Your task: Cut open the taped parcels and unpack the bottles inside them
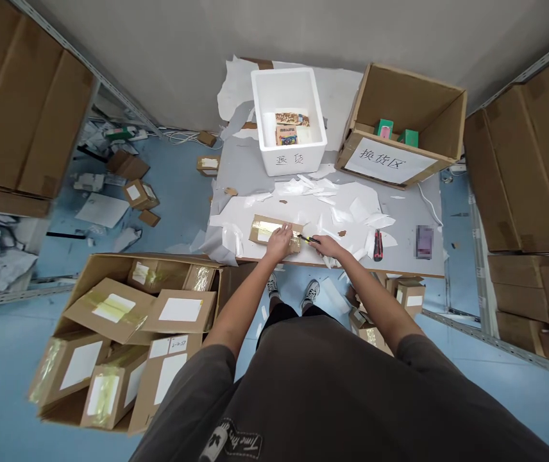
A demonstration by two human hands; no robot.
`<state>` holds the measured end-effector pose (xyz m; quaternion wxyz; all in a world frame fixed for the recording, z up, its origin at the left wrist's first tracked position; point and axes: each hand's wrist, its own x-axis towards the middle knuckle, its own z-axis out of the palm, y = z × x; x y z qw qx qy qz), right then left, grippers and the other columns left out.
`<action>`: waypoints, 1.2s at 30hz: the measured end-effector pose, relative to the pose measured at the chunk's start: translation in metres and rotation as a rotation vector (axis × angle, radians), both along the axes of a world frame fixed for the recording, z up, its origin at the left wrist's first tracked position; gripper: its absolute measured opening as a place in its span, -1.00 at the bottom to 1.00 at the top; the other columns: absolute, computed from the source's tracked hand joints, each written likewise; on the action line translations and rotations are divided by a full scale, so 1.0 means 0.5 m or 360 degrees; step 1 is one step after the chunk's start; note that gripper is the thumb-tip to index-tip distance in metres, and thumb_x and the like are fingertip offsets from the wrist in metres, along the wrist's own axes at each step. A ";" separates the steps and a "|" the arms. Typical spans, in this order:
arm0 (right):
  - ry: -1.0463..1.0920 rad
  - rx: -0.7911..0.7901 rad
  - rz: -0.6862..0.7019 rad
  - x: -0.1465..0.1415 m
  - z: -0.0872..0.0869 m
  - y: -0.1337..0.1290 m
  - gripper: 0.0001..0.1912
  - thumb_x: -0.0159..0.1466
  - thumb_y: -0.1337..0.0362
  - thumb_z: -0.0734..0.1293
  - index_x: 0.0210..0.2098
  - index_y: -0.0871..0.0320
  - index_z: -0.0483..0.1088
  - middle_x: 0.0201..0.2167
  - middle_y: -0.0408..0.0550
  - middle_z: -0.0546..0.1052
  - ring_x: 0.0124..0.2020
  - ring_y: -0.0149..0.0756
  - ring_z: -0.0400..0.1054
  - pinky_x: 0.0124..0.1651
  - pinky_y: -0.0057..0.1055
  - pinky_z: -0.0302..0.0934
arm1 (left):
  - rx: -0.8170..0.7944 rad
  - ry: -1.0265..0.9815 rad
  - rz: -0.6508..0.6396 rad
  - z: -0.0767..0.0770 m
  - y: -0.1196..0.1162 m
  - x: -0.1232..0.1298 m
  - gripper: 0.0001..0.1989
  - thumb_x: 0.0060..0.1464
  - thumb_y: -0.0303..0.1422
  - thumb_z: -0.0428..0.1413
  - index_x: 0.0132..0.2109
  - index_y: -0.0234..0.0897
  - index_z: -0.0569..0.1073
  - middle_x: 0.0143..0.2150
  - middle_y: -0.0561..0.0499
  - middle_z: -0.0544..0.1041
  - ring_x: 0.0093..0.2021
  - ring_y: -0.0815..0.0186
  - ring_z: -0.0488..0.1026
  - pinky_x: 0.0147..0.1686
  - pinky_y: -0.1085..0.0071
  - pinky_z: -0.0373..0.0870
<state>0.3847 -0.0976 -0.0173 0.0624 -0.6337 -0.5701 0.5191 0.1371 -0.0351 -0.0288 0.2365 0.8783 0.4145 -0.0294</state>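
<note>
A small taped cardboard box (261,229) with a white label lies near the front edge of the table (399,253). On top of it rests my left hand (280,242), its fingers spread across the taped surface. To its right, my right hand (327,246) is closed round a black and yellow cutter (311,239), whose tip points left at the box's right part. Torn white paper (306,187) is scattered behind and beside the box. A red and black tool (378,245) lies farther right on the table.
Behind the box stand a white bin (294,159) with small packages and a cardboard carton (402,168) with green boxes. A large carton (89,273) full of parcels is at the lower left. Shelves with boxes (519,173) flank the right side. A blurred purple object (424,242) lies at the table's right.
</note>
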 end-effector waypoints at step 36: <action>-0.0019 0.0035 -0.0305 0.004 -0.013 -0.086 -0.45 0.61 -0.19 0.08 -0.16 0.02 0.49 -0.39 -0.08 0.59 -0.25 -0.09 0.52 -0.16 -0.30 0.33 | -0.0035 -0.0105 0.0139 -0.021 0.060 -0.036 -0.35 0.33 -0.08 0.34 0.48 -0.04 0.49 0.57 -0.12 0.42 0.64 -0.20 0.16 0.59 -0.17 0.10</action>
